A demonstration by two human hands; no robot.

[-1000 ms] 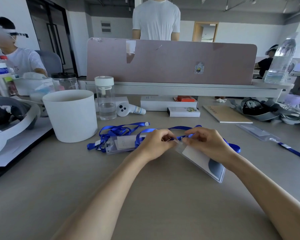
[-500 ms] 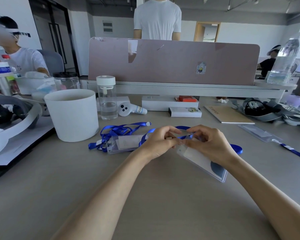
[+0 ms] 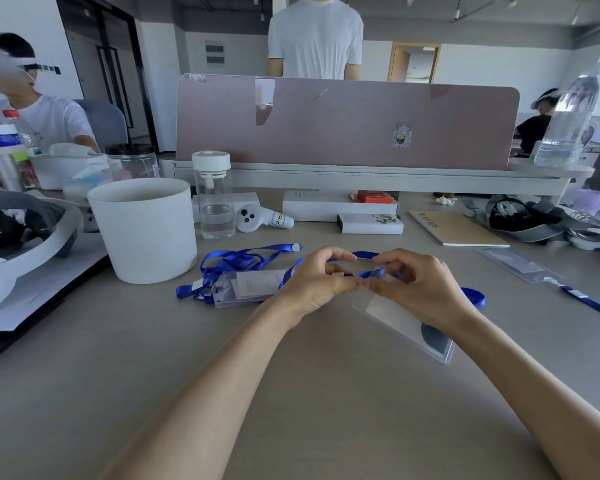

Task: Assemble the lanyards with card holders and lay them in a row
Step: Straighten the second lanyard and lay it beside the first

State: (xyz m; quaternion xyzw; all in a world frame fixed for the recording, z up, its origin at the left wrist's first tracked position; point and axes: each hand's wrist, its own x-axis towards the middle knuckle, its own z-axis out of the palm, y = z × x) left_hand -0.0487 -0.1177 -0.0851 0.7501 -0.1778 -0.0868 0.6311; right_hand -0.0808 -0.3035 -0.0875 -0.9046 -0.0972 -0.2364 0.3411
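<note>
Your lanyard (image 3: 473, 295) is a plain, bright royal blue, the same blue as the tangled straps (image 3: 236, 261) on your left. The card holder (image 3: 406, 323) is clear, with a white card inside and a dark slate-blue patch at its near corner. The counter (image 3: 222, 375) is plain warm beige. You also have a white tub (image 3: 146, 233), a dusty pink screen (image 3: 326, 126) with a small yellow-and-blue sticker (image 3: 401, 135), a tan notebook (image 3: 458, 230) and an orange-red box (image 3: 374, 196).
</note>
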